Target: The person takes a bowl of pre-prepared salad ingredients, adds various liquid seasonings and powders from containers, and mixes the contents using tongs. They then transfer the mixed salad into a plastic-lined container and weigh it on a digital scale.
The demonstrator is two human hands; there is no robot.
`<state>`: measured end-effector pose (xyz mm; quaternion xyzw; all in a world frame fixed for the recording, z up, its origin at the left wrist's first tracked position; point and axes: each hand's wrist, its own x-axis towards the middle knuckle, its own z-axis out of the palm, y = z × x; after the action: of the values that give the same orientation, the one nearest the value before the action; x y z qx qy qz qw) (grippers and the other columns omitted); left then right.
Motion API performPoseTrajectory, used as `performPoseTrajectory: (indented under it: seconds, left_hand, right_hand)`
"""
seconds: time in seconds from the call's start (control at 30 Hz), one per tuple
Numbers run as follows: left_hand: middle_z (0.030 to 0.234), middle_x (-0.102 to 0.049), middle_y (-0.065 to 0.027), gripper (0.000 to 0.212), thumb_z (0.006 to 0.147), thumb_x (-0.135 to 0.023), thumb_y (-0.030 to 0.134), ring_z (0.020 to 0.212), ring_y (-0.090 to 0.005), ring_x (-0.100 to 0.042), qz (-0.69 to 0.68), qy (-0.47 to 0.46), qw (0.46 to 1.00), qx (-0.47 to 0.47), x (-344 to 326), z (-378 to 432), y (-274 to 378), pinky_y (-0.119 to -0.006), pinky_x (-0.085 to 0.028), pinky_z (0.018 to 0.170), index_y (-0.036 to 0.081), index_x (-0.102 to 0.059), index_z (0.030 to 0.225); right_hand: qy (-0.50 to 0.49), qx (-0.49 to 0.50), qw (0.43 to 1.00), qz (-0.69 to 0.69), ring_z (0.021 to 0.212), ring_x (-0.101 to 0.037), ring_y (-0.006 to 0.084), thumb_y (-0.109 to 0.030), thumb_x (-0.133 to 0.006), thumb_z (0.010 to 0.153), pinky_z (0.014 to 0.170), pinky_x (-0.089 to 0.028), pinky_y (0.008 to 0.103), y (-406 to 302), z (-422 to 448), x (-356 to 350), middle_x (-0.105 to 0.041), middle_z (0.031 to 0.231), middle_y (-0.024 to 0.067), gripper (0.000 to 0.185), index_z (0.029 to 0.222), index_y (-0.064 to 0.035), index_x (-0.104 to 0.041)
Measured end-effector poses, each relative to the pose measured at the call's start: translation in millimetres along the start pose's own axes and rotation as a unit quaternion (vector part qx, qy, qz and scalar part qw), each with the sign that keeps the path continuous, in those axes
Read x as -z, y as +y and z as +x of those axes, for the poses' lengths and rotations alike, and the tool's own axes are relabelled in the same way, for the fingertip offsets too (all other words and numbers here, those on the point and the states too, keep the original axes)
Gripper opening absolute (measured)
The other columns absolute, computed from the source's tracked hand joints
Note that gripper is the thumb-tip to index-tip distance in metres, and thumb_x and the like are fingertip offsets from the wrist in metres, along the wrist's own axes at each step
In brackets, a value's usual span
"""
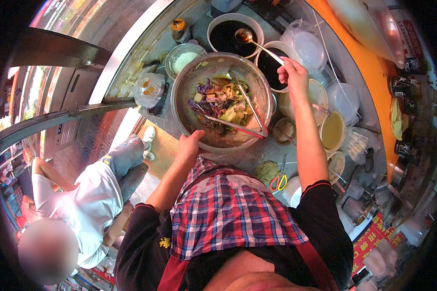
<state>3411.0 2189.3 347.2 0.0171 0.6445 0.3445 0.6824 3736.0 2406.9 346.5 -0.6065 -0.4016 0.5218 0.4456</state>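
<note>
My right hand (293, 76) grips the handle of a metal ladle (266, 49). Its bowl, holding dark liquid, is over a white tub of dark sauce (222, 34). A second tub of dark liquid (271, 65) stands below the ladle handle. With my left hand (191, 143) I hold the near left rim of a large stainless steel mixing bowl (222, 143). Inside it lie mixed vegetables (222, 100), with shredded purple cabbage and leafy greens among them. A pair of tongs with red ends (264, 132) rests spread across the food.
Left of the bowl are a container of white granules (184, 60), an orange-lidded jar (179, 29) and a plastic bag (149, 89). To the right stand a tub of yellowish liquid (333, 131) and a small seasoning bowl (284, 131). Scissors (279, 182) lie nearby. A person (91, 203) stands at left.
</note>
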Motion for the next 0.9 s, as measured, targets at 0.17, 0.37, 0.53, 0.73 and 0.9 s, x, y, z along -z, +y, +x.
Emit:
performPoseTrajectory:
  seconds: [0.17, 0.37, 0.53, 0.73, 0.9]
  left_hand:
    - [0.108, -0.073, -0.0213, 0.036, 0.094, -0.063, 0.015, 0.087, -0.0335, -0.075, 0.010, 0.019, 1.000, -0.012, 0.0, 5.5, -4.5, -0.046, -0.066, 0.064, -0.010, -0.063, 0.119]
    - [0.107, -0.073, -0.0217, 0.037, 0.094, -0.063, 0.017, 0.088, -0.0339, -0.075, 0.007, 0.008, 1.000, -0.017, 5.2, 5.6, -9.1, -0.046, -0.066, 0.065, -0.011, -0.063, 0.119]
    - [0.109, -0.073, -0.0228, 0.037, 0.094, -0.063, 0.015, 0.089, -0.0351, -0.075, 0.017, -0.002, 1.000, -0.011, 2.3, 2.2, -0.9, -0.046, -0.066, 0.065, -0.011, -0.062, 0.120]
    - [0.099, -0.071, -0.0243, 0.030, 0.091, -0.065, 0.010, 0.083, -0.0377, -0.074, 0.033, 0.015, 0.999, -0.036, 8.3, 7.8, -10.1, -0.048, -0.066, 0.065, -0.016, -0.063, 0.105]
    - [0.106, -0.066, -0.0129, 0.032, 0.087, -0.059, 0.001, 0.087, -0.0295, -0.070, 0.025, -0.052, 0.993, -0.100, 20.6, -4.8, -25.0, -0.044, -0.065, 0.066, -0.006, -0.059, 0.119]
  right_hand:
    - [-0.021, -0.022, 0.999, 0.039, 0.059, -0.059, 0.0088, -0.021, -0.060, 0.106, 0.052, -0.046, 0.0238, -1.9, -16.7, 6.5, -0.069, 0.079, 0.0035, 0.026, 0.119, -0.0017, -0.072]
    - [-0.056, -0.040, 0.997, 0.029, 0.061, -0.057, 0.0079, -0.020, -0.059, 0.107, 0.054, -0.045, 0.0223, -11.5, -69.7, 11.5, -0.066, 0.078, 0.0017, 0.026, 0.122, -0.0024, -0.071]
    - [-0.032, 0.056, 0.993, -0.103, 0.067, -0.054, 0.0065, -0.016, -0.057, 0.108, 0.059, -0.043, 0.0203, -10.0, -114.9, 12.2, -0.064, 0.083, 0.0002, 0.027, 0.127, -0.0022, -0.070]
    - [0.011, 0.128, 0.974, -0.184, 0.078, -0.061, 0.0099, -0.014, -0.055, 0.107, 0.070, -0.053, 0.0259, 13.6, -53.2, -31.8, -0.068, 0.091, 0.0008, 0.027, 0.129, -0.0061, -0.070]
    - [0.014, 0.151, 0.974, -0.168, 0.087, -0.070, 0.0151, -0.026, -0.057, 0.108, 0.079, -0.057, 0.0318, 5.9, -46.9, -12.2, -0.076, 0.105, 0.0109, 0.035, 0.135, -0.0052, -0.065]
